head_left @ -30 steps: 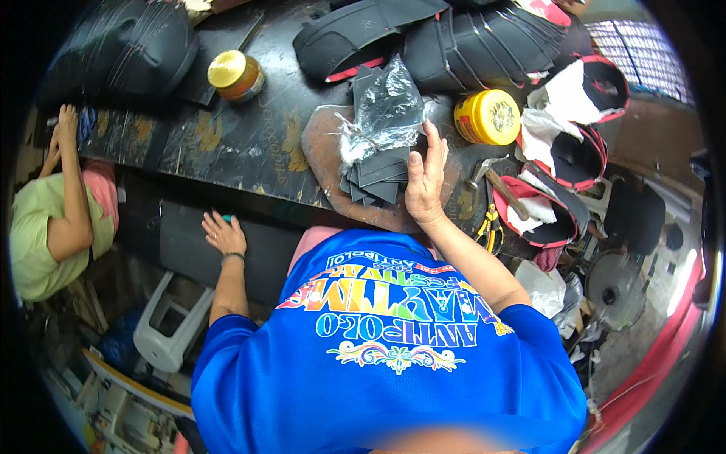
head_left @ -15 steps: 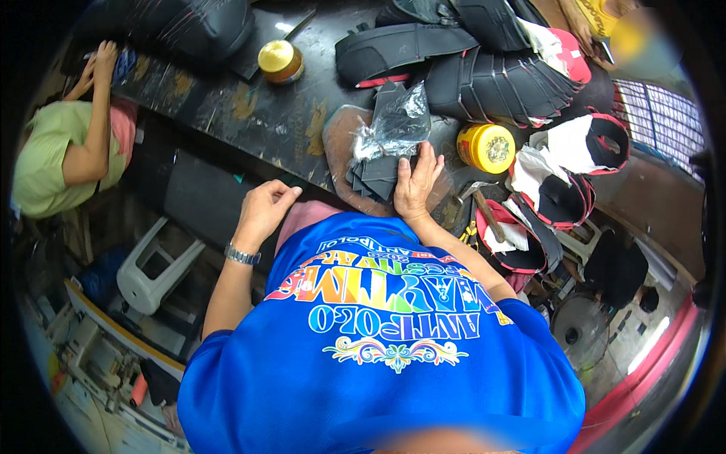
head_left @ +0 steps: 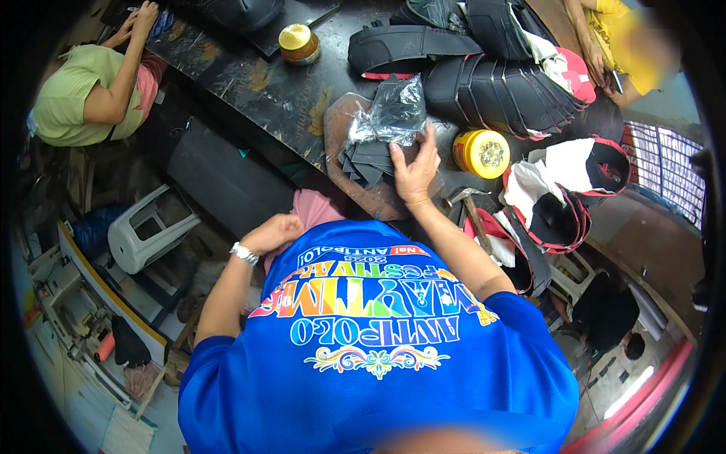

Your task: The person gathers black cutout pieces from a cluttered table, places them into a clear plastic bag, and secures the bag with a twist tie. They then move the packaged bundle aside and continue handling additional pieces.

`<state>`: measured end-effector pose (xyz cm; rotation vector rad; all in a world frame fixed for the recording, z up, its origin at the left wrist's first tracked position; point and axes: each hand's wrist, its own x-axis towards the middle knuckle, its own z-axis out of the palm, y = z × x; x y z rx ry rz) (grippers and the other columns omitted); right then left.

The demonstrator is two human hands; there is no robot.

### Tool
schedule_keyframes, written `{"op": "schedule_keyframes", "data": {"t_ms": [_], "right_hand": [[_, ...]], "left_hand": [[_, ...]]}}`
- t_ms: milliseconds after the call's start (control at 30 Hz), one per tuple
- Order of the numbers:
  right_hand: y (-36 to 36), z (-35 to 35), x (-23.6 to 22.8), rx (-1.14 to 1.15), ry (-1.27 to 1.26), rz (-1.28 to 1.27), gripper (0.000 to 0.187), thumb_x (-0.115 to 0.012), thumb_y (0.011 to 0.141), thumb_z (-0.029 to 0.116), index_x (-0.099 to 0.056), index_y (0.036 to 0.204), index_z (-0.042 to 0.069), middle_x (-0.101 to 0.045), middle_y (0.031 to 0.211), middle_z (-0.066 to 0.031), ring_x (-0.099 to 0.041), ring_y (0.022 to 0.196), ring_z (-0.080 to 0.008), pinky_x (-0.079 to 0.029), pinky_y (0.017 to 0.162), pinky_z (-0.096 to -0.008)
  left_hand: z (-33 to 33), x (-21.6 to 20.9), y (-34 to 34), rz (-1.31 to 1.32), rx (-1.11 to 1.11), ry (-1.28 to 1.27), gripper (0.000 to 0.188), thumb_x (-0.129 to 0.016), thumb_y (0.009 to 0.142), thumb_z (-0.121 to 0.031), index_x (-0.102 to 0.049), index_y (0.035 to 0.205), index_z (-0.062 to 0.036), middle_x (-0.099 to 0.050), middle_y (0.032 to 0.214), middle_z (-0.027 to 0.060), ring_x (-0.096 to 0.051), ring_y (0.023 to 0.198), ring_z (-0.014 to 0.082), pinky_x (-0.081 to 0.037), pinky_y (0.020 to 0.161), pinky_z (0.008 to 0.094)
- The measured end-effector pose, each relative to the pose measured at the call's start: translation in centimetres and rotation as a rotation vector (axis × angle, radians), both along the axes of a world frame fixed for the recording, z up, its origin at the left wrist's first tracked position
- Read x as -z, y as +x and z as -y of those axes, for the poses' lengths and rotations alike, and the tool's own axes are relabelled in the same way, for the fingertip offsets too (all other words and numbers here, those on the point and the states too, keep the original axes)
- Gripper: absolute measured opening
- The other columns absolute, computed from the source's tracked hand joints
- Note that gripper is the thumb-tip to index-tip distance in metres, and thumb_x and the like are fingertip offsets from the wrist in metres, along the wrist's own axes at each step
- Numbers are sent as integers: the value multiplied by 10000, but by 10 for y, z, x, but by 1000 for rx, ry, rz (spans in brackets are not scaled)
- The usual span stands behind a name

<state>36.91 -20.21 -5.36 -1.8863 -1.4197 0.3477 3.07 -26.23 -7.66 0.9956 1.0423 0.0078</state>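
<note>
Black cut pieces (head_left: 368, 160) lie fanned in a stack on a worn brown board (head_left: 378, 198) at the near edge of the dark worktable (head_left: 249, 83), with a crumpled clear plastic bag (head_left: 391, 115) partly over their far side.

Head view, now: the right hand (head_left: 415, 172) lies flat and spread on the stack's right edge, fingers pressing down on the pieces beside the bag; it pins them rather than closing around anything. The left hand (head_left: 274, 232) is drawn in against the blue shirt (head_left: 378, 333) near a pink cloth (head_left: 318, 212); it looks loosely curled, but I cannot tell whether it holds anything.

Head view, 1 s and 0.5 s ago: the left hand was stretched out low toward the table's front edge, then lifted nearer the board; now it is pulled back to the body. The right hand has kept its place on the stack throughout. That suggests the pieces are being steadied with 1 hand while the other is free of them.

Around them sit a yellow tin (head_left: 482, 153), a gold-lidded jar (head_left: 299, 42) and piled black and red shoe uppers (head_left: 522, 83).
</note>
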Motion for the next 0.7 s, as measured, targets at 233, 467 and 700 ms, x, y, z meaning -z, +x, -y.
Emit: {"op": "schedule_keyframes", "data": {"t_ms": [233,467,700], "right_hand": [[-6,-2,14,-15,49,127,860,-700,816,444,-321,1441,-11,-559,1200,-213,-505,1079,-366,-339,972,-449],[-3,-6,28,-35,51,167,882,-672,837,502,-320,1442,-34,-544,1233,-254,-499,1115,-400,-334,995,-464],[-1,-8,35,-31,22,112,893,-670,841,510,-301,1464,-13,-527,1311,-254,-484,1203,-395,-298,1033,-470]], "left_hand": [[27,-33,-13,-31,-16,-154,136,-610,946,-106,-666,944,18,-671,832,-15,-583,734,51,-501,693,221],[19,-33,7,-237,198,356,225,-630,893,-249,-656,870,-27,-668,733,133,-641,650,202,-496,645,337],[19,-67,25,-319,-14,600,181,-652,860,-196,-651,925,-27,-687,843,160,-666,797,324,-509,712,403]]}}
